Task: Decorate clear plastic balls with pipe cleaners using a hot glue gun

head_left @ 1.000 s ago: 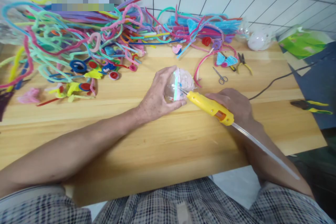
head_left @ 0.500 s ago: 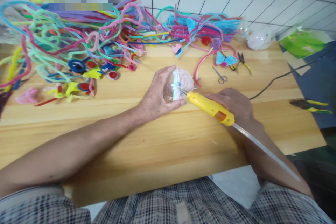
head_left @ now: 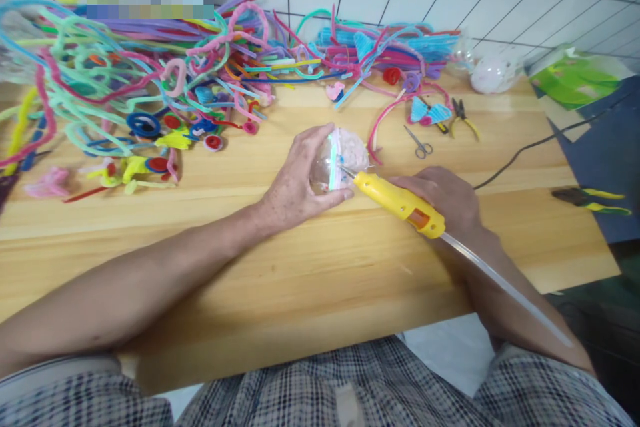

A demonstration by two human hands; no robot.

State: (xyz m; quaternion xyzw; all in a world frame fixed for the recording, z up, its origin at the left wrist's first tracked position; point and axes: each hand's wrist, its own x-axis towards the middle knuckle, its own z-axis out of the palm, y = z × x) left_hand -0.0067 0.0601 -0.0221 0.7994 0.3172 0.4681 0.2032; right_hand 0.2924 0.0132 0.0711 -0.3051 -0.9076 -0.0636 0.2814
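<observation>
My left hand [head_left: 300,180] is wrapped around the left side of a clear plastic ball [head_left: 353,150], thumb below and fingers above. Pale pink material shows in the ball's right half, and a mint and pale lilac band [head_left: 335,160] runs around its middle. In my right hand [head_left: 445,197] is a yellow hot glue gun [head_left: 395,200], its metal nozzle at the band. Whether the tip touches the ball is too small to tell. A long clear glue stick [head_left: 500,283] sticks out of the gun's back end over my right forearm.
Tangled pipe cleaners [head_left: 110,73] cover the table's back left, with more bundles [head_left: 400,43] behind the ball. Small scissors [head_left: 419,143], yellow-handled pliers [head_left: 465,121] and another pair of pliers [head_left: 590,200] lie to the right. A black cable [head_left: 520,147] crosses the right side near another clear ball [head_left: 493,73].
Both hands, the ball and the glue gun hold almost the same pose. The whole view has shifted very slightly.
</observation>
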